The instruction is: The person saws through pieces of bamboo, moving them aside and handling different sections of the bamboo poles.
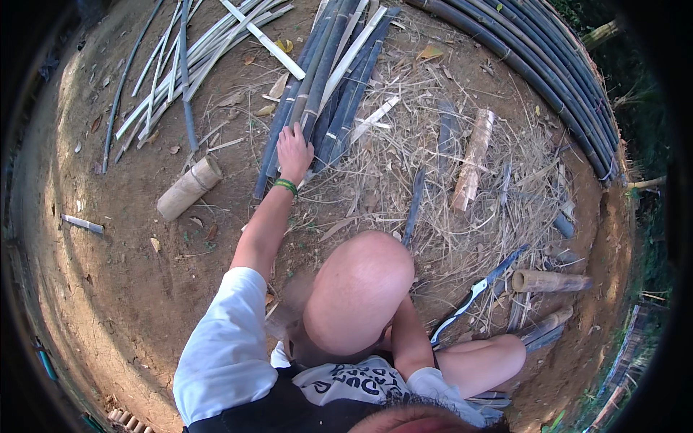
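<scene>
My left hand [294, 151], with a green band at the wrist, reaches forward and lies on the near ends of a bundle of dark split bamboo strips [339, 79]. Its fingers rest over one strip, and I cannot tell whether they grip it. My right forearm [408, 339] runs up behind my bent knee [357, 289], which hides the right hand. A long blade with a blue and white handle [473, 292] lies on the ground just right of that knee.
A short bamboo log [189, 187] lies left of my left arm and other cut pieces [473, 159] [548, 281] lie to the right. Pale thin strips [180, 65] fan out at upper left. Long dark poles [548, 79] curve along the upper right. Dry shavings [433, 187] cover the dirt.
</scene>
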`<control>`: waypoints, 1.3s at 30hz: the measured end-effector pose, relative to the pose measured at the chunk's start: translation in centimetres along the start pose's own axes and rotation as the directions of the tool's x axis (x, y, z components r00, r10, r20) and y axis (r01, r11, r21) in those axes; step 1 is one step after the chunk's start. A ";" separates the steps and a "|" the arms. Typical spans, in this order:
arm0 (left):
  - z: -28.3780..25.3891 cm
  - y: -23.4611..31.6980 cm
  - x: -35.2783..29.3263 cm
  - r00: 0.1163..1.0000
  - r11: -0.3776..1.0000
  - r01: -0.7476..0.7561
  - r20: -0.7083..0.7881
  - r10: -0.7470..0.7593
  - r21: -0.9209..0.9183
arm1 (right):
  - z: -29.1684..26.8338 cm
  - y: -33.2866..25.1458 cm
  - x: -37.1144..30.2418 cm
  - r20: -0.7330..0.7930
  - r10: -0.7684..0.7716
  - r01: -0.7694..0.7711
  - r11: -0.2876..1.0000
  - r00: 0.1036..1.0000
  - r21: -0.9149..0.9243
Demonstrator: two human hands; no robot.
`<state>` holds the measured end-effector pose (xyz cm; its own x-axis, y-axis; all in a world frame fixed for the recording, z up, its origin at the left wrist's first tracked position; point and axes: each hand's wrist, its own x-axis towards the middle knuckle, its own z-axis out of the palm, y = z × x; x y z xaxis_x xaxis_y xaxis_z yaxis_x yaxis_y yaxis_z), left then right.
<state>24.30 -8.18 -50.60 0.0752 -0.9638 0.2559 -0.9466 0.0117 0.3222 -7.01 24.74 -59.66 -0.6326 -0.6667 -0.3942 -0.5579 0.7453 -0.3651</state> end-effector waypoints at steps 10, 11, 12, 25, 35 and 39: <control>-1.0 -3.7 -5.4 0.998 0.995 0.007 -0.064 -0.013 -0.099 | -1.5 -2.5 -0.9 0.085 0.037 -0.043 0.997 0.996 0.067; -1.0 -3.5 -5.3 0.997 0.993 -0.005 -0.076 -0.004 -0.119 | -2.1 -2.8 -1.1 0.071 0.053 -0.056 0.997 0.996 0.045; -0.9 -3.4 -5.1 0.997 0.992 -0.009 -0.075 -0.001 -0.126 | -2.4 -2.9 -1.1 0.076 0.056 -0.060 0.997 0.995 0.052; -1.5 -2.3 -4.1 0.999 0.959 -0.002 -0.046 -0.011 -0.283 | -3.7 -3.7 -1.6 0.113 0.086 -0.094 0.994 0.990 0.063; -1.9 -0.1 -4.2 0.987 0.847 -0.030 -0.149 -0.059 -0.530 | -3.3 -3.3 -1.3 0.123 0.071 -0.083 0.993 0.990 0.089; -1.8 -0.7 -4.0 0.987 0.822 -0.036 -0.149 -0.060 -0.568 | -3.1 -2.6 -1.1 0.109 0.069 -0.079 0.992 0.992 0.097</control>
<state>25.23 -3.90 -50.24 0.1772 -0.9124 0.3689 -0.6031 0.1956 0.7733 -6.54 23.54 -55.67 -0.6073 -0.6111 -0.5076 -0.4510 0.7912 -0.4130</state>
